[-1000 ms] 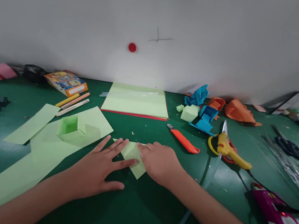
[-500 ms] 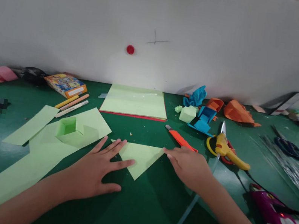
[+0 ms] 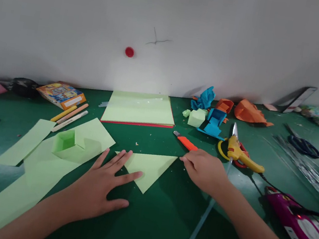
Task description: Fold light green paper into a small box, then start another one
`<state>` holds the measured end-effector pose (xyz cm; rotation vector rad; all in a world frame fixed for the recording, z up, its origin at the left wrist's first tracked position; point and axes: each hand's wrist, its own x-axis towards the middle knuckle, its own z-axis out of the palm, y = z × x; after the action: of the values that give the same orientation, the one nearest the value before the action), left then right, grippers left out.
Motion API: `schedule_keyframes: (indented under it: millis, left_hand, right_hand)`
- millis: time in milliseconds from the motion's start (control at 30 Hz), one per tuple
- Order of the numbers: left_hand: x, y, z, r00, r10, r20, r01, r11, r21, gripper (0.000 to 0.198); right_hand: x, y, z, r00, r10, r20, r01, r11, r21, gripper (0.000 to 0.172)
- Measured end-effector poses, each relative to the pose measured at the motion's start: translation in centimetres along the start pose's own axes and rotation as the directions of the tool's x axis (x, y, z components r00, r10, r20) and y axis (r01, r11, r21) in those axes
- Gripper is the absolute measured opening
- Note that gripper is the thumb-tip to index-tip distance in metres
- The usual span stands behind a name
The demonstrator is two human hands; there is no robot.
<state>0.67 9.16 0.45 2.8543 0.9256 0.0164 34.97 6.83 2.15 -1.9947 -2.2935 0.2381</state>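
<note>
A pale green paper triangle (image 3: pixel 151 171) lies on the green table with its long edge away from me and a point towards me. My left hand (image 3: pixel 104 185) rests palm down with fingers spread, its fingertips over the triangle's left part. My right hand (image 3: pixel 204 171) is closed at the triangle's right corner, knuckles bent, beside the handle of an orange cutter (image 3: pixel 185 142). Whether its fingers grip the cutter is hidden; its fingertips are just right of the paper corner.
Left are green sheets (image 3: pixel 43 173), a small green paper box (image 3: pixel 65 142) and a cardboard box (image 3: pixel 62 94). Behind lies a paper stack (image 3: pixel 139 110). Right are folded papers, a glue gun (image 3: pixel 241 157), scissors and a purple device (image 3: pixel 295 222).
The camera view has turned slightly. My right hand has moved a little away from the triangle's right corner, closer to the cutter's handle. My left hand stays spread on the paper.
</note>
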Motion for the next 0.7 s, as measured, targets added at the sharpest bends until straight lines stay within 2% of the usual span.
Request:
schedule_keyframes:
  millis: [133, 300, 400, 567, 700]
  left_hand:
    - [0.0, -0.3, 0.6, 0.999, 0.012, -0.040, -0.012, 1.000, 0.016, 0.065]
    - [0.1, -0.4, 1.8, 0.988, 0.008, -0.153, -0.002, 0.999, 0.037, 0.052]
    - [0.2, 0.0, 2.1, 0.982, 0.014, -0.187, -0.002, 0.998, 0.064, 0.050]
    - [0.4, 0.7, 1.8, 0.988, 0.076, -0.133, -0.072, 0.997, 0.030, 0.051]
    - [0.6, 0.8, 1.5, 0.990, 0.091, -0.109, -0.093, 0.996, -0.013, 0.046]
  right_hand:
    - [-0.1, 0.6, -0.2, 0.999, 0.015, -0.029, -0.014, 0.999, 0.029, 0.034]
    - [0.0, 0.7, 0.2, 0.994, -0.098, -0.040, 0.099, 0.995, 0.016, 0.028]
    - [-0.1, 0.5, 0.6, 0.988, -0.146, -0.060, 0.148, 0.988, 0.035, 0.034]
    - [-0.3, 0.5, 0.8, 0.961, -0.216, -0.175, 0.229, 0.972, 0.059, 0.039]
    - [-0.6, 0.0, 0.9, 0.903, -0.320, -0.288, 0.340, 0.940, 0.018, 0.039]
